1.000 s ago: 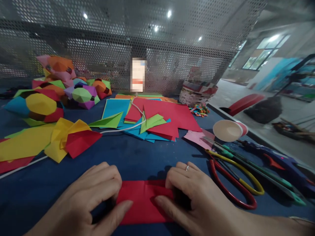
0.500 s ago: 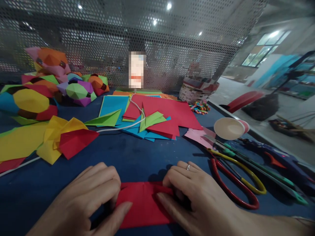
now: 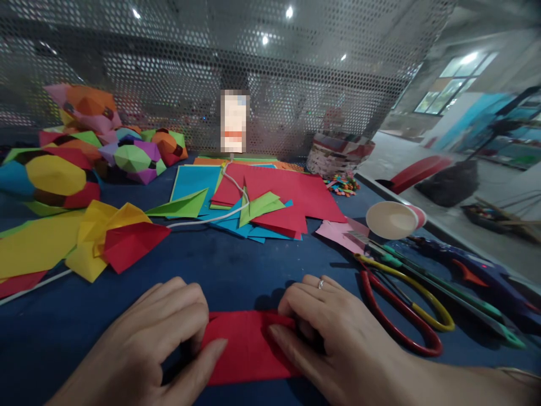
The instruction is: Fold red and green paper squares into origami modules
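A folded red paper (image 3: 245, 347) lies on the dark blue table (image 3: 236, 270) right in front of me. My left hand (image 3: 156, 338) presses its left end, fingers curled and thumb laid on the sheet. My right hand (image 3: 333, 332), a ring on one finger, pinches the paper's right end, where a flap is folded over under the fingertips. Both hands rest on the table.
Red and yellow scissors (image 3: 401, 304) and a blue glue gun (image 3: 473, 270) lie right of my hand, behind them a tipped paper cup (image 3: 391, 221). Loose coloured sheets (image 3: 270, 197), folded yellow-red pieces (image 3: 105, 239), paper balls (image 3: 84, 152), a woven basket (image 3: 340, 155) and a mesh screen (image 3: 211, 67) stand farther back.
The hands have stayed on the red paper. My right fingers have shifted slightly on its right flap. The view has tilted a little.
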`<state>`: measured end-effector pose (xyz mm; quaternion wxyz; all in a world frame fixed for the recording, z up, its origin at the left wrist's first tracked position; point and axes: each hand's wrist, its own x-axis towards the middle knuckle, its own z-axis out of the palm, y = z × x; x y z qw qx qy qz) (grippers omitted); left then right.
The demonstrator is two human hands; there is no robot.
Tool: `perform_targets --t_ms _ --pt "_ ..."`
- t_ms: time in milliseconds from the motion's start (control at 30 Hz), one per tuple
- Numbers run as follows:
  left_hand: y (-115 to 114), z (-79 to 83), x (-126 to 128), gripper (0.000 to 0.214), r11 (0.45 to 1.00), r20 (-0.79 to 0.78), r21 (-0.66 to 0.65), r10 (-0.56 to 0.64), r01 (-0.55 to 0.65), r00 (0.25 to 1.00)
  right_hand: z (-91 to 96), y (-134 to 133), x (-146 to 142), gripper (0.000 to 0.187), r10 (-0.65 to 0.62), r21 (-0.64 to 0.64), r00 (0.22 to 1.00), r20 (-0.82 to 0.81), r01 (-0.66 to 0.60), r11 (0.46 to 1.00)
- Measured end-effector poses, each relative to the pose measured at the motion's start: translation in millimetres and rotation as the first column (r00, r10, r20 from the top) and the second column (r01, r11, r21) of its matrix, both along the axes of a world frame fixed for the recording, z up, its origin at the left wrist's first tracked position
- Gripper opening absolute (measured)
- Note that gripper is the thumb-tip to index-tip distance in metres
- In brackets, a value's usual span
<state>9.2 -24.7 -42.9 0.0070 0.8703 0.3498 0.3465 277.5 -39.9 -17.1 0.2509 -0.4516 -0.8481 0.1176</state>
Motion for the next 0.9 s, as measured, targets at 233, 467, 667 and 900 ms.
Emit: perform_targets --t_ms 233,467,667,900 --pt "-2.9 -0.6 -0.9 0.021 1.000 -0.052 0.005 -0.003 0.003 0.999 -0.5 2.2 -0.4 0.026 0.009 0.002 1.000 -0.005 -0.009 1.000" --pt "0.4 -2.9 0.0 0.022 0.996 -0.088 0.094 0.001 0.007 0.996 -1.0 2.2 2.3 0.023 0.015 0.019 1.000 -0.005 -0.015 1.000" --pt "0.2 -6.1 -2.1 0.005 0.996 -0.102 0.020 0.083 -0.081 0.991 -1.5 1.9 0.7 0.020 -0.004 0.032 1.000 0.004 0.004 0.999" --pt "-2.7 4.0 -0.2 0.024 0.995 -0.159 0.087 -0.026 0.041 0.987 3.7 1.6 -1.1 0.035 -0.054 0.012 0.998 0.045 0.054 0.998"
